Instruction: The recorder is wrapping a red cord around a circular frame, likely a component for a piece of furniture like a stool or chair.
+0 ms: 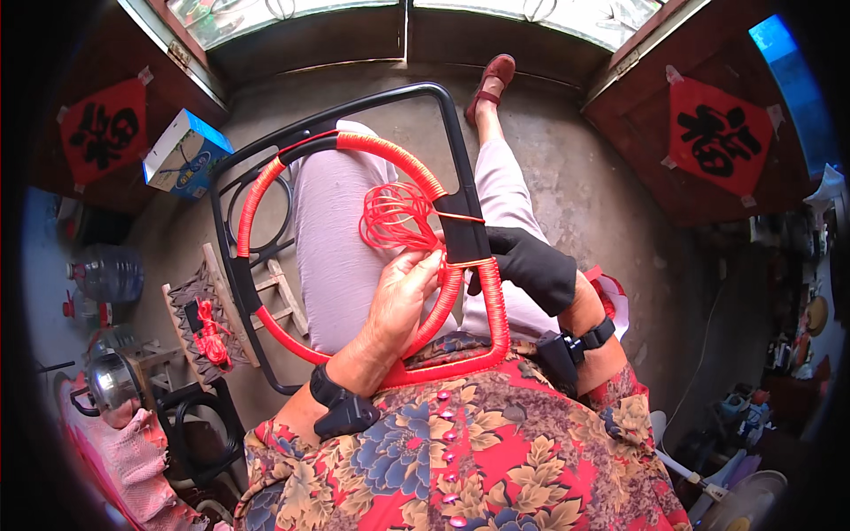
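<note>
A black metal tube frame (pixel 449 133) with an inner ring lies tilted across my lap. Red-orange cord (pixel 494 305) is wound tightly along its lower right side, and around long stretches of the ring (pixel 254 199). Bare stretches of black tube show between the windings. My left hand (pixel 403 292) is closed, pinching a loose looped bundle of red cord (pixel 396 215) close to the frame's right side. In a black glove, my right hand (pixel 531 270) grips that side from outside, where one cord strand crosses. Its fingertips are partly hidden behind the tube.
To the left, a small folding stool (pixel 210 310) carries another red cord bundle (pixel 210 334). Beyond it stand a blue-white box (pixel 188 155) and a large plastic bottle (pixel 106 273). A metal pot (pixel 115 389) is at lower left; a thin cable (pixel 699 363) hangs at right.
</note>
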Tool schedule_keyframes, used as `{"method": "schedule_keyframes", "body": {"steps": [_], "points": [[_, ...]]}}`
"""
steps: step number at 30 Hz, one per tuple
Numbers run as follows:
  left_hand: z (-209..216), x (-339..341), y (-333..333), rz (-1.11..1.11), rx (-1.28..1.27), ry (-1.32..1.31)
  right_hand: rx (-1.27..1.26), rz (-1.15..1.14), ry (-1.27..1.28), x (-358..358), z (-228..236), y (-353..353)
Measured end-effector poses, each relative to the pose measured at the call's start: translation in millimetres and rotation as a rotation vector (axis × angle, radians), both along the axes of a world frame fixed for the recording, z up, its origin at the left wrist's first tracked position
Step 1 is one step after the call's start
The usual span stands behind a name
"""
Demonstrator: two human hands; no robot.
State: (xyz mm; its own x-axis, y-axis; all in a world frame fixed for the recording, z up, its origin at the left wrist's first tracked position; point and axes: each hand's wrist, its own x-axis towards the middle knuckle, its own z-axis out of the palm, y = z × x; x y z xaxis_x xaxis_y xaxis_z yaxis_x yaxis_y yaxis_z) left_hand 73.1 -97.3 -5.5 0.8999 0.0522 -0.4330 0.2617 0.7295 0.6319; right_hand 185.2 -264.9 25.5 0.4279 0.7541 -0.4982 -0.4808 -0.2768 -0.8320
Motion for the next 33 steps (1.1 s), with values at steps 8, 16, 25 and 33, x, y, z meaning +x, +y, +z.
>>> {"method": "schedule_keyframes", "body": {"steps": [8, 16, 25, 33], "points": [[-15, 3, 0, -0.085, -0.083, -0.015, 0.053, 0.116, -0.043, -3, -20, 3], [3, 2, 0, -0.067, 0.033, 0.019, 0.428, -0.612, -0.191, -1, -33, -72], [15, 2, 5, -0.104, -0.020, -0.077, 0.162, -0.971, -0.551, -3, -51, -173], [20, 0, 2, -0.070, 0.037, -0.086, 0.545, -0.633, -0.289, -12, -24, -100]]}}
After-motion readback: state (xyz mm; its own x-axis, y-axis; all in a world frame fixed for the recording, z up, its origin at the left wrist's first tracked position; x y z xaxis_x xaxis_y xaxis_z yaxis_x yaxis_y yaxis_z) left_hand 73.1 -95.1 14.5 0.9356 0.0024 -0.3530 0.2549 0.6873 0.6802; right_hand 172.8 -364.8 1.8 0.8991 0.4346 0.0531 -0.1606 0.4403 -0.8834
